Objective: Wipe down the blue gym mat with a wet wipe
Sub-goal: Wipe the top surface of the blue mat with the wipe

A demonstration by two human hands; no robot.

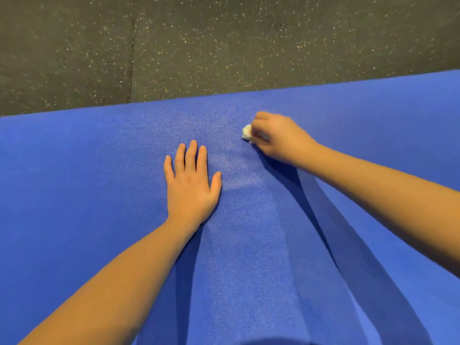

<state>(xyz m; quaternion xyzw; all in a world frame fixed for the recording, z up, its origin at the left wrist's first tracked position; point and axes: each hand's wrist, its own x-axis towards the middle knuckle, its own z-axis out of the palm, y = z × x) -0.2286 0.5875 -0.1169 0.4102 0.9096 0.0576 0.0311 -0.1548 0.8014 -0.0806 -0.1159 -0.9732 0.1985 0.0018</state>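
- The right hand [278,138] gripped a balled white wet wipe [247,131] against the blue gym mat [87,195] near its far edge.
- The left hand [190,183] lay flat, fingers straight, bracing the mat.
- A sheen between the hands suggested wiping there; both sides looked dry, seemingly unwiped.
- The speckled floor [224,46] lay beyond the far edge, with open mat on both sides.

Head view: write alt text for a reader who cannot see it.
The right hand grips a bunched white wet wipe against a blue gym mat, near its far edge. The left hand rests flat on the mat, and dark speckled floor lies beyond.
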